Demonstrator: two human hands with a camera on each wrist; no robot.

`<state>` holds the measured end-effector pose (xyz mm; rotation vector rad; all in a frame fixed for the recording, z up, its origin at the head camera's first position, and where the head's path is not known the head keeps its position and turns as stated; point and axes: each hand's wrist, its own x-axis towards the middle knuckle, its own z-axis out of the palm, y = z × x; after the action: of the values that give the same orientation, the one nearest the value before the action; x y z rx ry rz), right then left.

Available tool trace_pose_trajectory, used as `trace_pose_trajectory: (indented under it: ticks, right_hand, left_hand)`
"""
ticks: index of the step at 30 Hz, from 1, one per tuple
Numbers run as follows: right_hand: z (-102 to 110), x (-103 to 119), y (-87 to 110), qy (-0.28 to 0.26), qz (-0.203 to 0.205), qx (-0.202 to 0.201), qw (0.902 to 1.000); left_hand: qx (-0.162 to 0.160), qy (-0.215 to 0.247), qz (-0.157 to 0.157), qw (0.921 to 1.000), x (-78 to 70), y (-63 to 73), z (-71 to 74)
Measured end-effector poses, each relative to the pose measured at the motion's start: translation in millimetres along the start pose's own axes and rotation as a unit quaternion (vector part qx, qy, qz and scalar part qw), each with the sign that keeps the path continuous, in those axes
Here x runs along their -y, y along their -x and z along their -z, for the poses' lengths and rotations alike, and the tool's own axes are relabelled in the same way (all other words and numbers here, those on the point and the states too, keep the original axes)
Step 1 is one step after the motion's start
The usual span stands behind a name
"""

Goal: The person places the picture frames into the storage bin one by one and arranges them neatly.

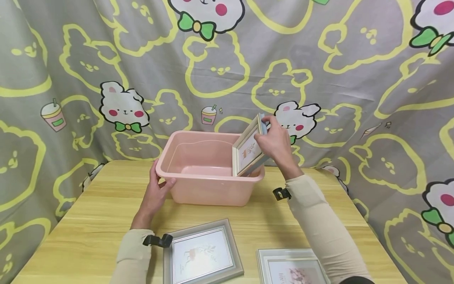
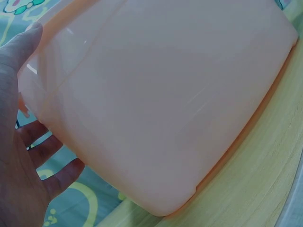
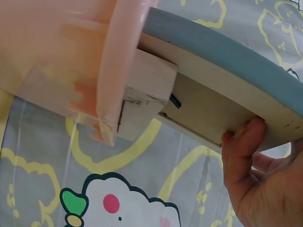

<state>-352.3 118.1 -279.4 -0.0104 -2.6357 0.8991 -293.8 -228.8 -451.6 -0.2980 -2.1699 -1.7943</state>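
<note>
A pink plastic tub [image 1: 209, 191] stands on the wooden table. My left hand [image 1: 155, 194] holds its front left corner, thumb [image 2: 21, 45] at the front below the rim and fingers round the side. Over the tub's right end, my right hand [image 1: 276, 140] grips the upper edge of a cream picture frame [image 1: 235, 159] with a deer print. A blue-edged frame [image 3: 227, 52] shows behind it. The cream frame leans tilted, its lower end inside the tub. In the right wrist view the frame's open back faces the camera, with fingers [image 3: 246, 142] at its edge.
A grey-silver picture frame [image 1: 235, 256] with a deer print lies on the table [image 1: 88, 225] in front of the tub. Another pale frame [image 1: 264, 262] with a flower print lies near the right forearm. A patterned grey curtain [image 1: 156, 71] hangs behind the table.
</note>
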Motion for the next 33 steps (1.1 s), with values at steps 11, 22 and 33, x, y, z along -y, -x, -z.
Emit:
trace_pose_trajectory:
  ticks: [11,22,33]
  right_hand:
    - [-8.5,-0.8,-0.8,-0.002,-0.011,0.005,0.9999]
    - [-21.4,-2.1,-0.5,0.018,-0.015,0.013,0.9996]
    - [-31.4,-3.7,1.9,0.021,-0.004,0.007,0.9997]
  left_hand:
    - [-0.002,0.003,-0.003,1.0,0.0,-0.8,-0.6]
    - [0.0,-0.008,0.006,1.0,1.3,-0.6,-0.5]
    - [-0.003,0.004,-0.007,1.0,1.9,-0.3,-1.3]
